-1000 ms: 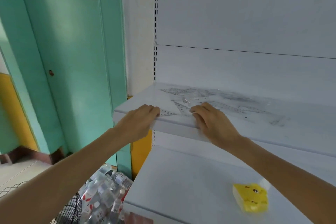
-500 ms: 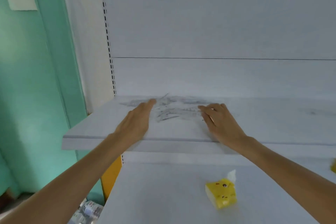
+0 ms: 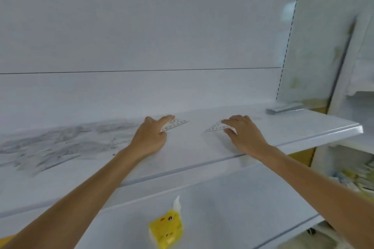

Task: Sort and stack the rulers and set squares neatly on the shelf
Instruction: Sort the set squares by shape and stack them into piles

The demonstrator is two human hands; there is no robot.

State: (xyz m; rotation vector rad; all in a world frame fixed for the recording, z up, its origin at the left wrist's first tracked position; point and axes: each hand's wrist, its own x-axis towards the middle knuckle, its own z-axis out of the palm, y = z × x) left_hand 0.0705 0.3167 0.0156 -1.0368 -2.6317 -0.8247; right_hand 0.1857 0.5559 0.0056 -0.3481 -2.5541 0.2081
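On the shelf (image 3: 303,133), right of middle, the left hand (image 3: 149,137) pinches the left set square (image 3: 176,123), forefinger over thumb. Nearer the right edge, the right hand (image 3: 245,135) pinches the right set square (image 3: 215,127)

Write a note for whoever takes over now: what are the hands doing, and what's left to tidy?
Left hand pinches the left set square, flat on the upper shelf.
Right hand pinches the right set square, apart from it.
A blurred heap of rulers and set squares lies further left, unsorted.
Done: no stack yet. Left: join these two, then sort the heap.
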